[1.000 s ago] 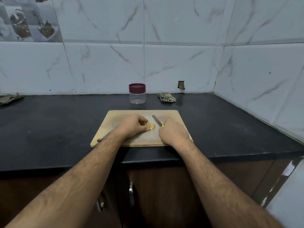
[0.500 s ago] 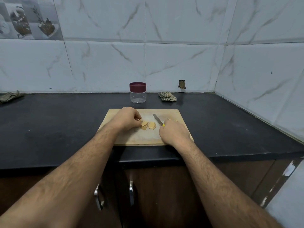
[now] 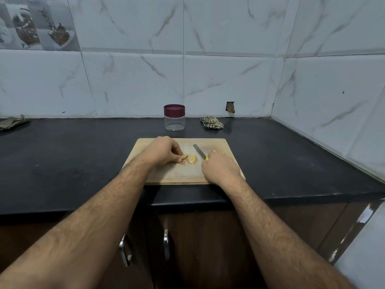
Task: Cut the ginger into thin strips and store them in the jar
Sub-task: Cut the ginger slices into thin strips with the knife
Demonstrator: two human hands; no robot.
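Note:
On the wooden cutting board [image 3: 179, 176] lie pale ginger slices. My left hand [image 3: 161, 152] pinches one ginger slice [image 3: 184, 157] at its fingertips. A second, larger slice [image 3: 192, 158] lies flat just to its right. My right hand [image 3: 220, 168] grips the yellow handle of a knife [image 3: 199, 151], whose blade points up and left, clear of the slices. Small ginger bits [image 3: 214, 151] lie beyond my right hand. The clear jar [image 3: 174, 122] with its maroon lid on stands behind the board.
A crumpled checked cloth [image 3: 211, 122] lies at the back right of the black counter [image 3: 62, 155]. Another cloth [image 3: 11, 122] sits at the far left. Tiled walls close the back and right side. Cabinet doors with metal handles [image 3: 165, 245] are below.
My left hand drew back to the left, uncovering two slices, and now pinches the left one. The right hand and knife have barely moved.

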